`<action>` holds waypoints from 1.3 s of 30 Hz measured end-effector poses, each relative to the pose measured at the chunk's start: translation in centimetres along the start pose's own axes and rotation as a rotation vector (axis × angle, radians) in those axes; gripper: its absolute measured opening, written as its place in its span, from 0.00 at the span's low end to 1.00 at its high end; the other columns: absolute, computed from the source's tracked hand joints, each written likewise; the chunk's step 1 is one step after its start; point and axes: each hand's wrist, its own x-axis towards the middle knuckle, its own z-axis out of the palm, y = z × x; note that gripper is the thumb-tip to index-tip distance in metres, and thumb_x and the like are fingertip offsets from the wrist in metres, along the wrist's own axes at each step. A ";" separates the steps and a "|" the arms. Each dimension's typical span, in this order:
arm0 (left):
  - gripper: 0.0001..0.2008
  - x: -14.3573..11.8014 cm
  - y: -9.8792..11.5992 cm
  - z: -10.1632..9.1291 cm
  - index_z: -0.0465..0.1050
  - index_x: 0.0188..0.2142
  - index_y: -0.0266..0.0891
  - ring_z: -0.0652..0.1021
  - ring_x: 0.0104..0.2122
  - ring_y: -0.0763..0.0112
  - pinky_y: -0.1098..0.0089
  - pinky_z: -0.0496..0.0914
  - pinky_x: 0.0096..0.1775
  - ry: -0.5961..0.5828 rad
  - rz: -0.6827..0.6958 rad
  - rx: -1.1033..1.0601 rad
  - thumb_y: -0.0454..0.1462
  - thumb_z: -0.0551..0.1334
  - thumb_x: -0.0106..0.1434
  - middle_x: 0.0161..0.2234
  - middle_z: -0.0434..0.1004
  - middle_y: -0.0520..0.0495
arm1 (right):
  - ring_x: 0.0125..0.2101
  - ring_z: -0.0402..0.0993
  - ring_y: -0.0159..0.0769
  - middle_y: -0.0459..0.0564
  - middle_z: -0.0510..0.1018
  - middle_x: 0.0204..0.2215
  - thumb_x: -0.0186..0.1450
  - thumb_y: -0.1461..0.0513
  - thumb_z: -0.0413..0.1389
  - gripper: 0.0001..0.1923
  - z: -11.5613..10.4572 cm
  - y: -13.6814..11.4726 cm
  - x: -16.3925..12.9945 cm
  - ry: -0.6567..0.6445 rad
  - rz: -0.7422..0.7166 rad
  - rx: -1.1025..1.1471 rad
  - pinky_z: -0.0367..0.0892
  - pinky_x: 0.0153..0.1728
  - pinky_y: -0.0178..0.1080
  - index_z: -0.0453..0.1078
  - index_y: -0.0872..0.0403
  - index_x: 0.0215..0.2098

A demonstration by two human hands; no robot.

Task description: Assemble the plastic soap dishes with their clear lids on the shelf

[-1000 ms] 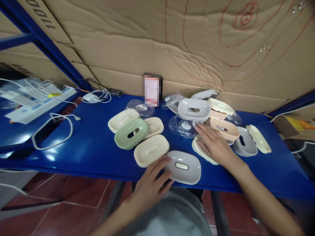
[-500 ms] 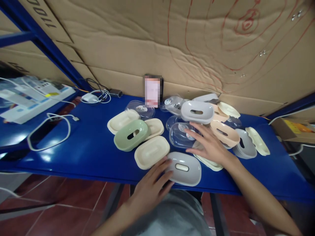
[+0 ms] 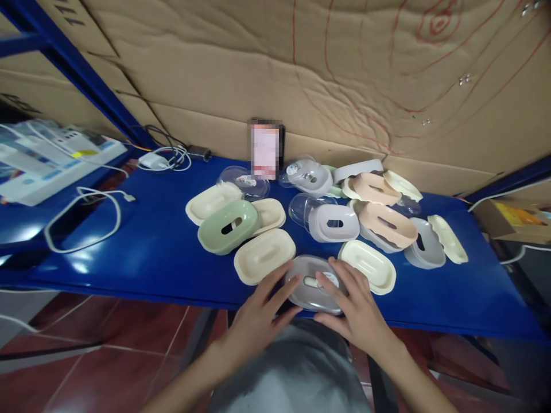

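Observation:
A grey oval soap dish (image 3: 309, 269) sits at the near edge of the blue table (image 3: 146, 252), with a clear plastic lid (image 3: 321, 281) resting on top of it. My left hand (image 3: 258, 312) presses against its left side. From the right, my right hand (image 3: 353, 307) lies on the clear lid with its fingers spread. A cream tray (image 3: 263, 255) lies just left of the dish and another cream tray (image 3: 367, 265) just right. A green slotted dish (image 3: 228, 225) sits further left.
A heap of grey, peach and cream dishes and clear lids (image 3: 379, 221) fills the right half of the table. A phone (image 3: 266, 148) leans on the cardboard wall. White cables (image 3: 81, 215) and boxes (image 3: 47, 163) lie at the left.
My right hand came back from the heap with a clear lid and set it on the grey dish. The grey slotted dish in the heap now lies lower. My left hand stayed on the dish.

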 end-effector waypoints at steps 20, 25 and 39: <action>0.24 -0.1 -0.8 0.1 0.63 0.68 0.46 0.71 0.70 0.50 0.46 0.77 0.62 -0.007 -0.032 -0.113 0.45 0.62 0.77 0.72 0.65 0.35 | 0.75 0.52 0.60 0.57 0.55 0.77 0.74 0.52 0.62 0.38 0.4 -0.1 0.2 -0.043 -0.063 0.010 0.70 0.65 0.65 0.55 0.42 0.78; 0.26 0.1 -0.7 0.0 0.61 0.70 0.48 0.70 0.71 0.50 0.46 0.76 0.63 -0.032 -0.050 -0.107 0.46 0.62 0.77 0.72 0.64 0.36 | 0.76 0.51 0.58 0.54 0.53 0.78 0.75 0.51 0.61 0.38 0.1 0.3 0.1 -0.048 -0.034 0.072 0.69 0.66 0.64 0.54 0.39 0.78; 0.26 0.3 -0.6 -0.2 0.61 0.70 0.49 0.70 0.70 0.48 0.43 0.75 0.63 -0.048 -0.048 -0.136 0.44 0.62 0.77 0.71 0.65 0.35 | 0.76 0.52 0.54 0.52 0.56 0.77 0.74 0.51 0.62 0.35 0.0 1.9 0.6 -0.069 -0.034 0.266 0.66 0.70 0.61 0.60 0.38 0.75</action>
